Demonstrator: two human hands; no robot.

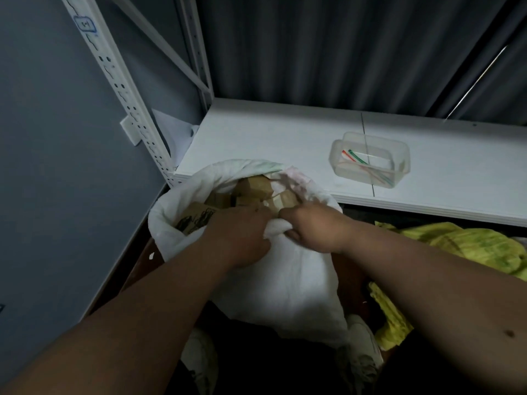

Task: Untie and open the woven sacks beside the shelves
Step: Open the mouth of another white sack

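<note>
Left hand: your left hand [242, 232] is gripping the near rim of the white woven sack [285, 280], fingers curled over a bunched fold of the fabric.
Right hand: your right hand [310, 228] is clutching that same bunched fold just beside your left fingers, thumb tucked under the cloth.
White sack: it's standing open right under your fingers, mouth gaping away from your knuckles, against the front edge of the white shelf [285, 132].
Contents: brown cardboard boxes [251, 189] are showing just beyond your fingertips, inside the mouth; probably small cartons, though the blur is making that hard to confirm.
Yellow sack: a yellow woven sack [462, 246] is lying crumpled off to the right of your right wrist.
Container: a clear plastic tub [370, 158] is sitting on the shelf well beyond your right fingers, holding thin coloured ties [362, 163].
</note>
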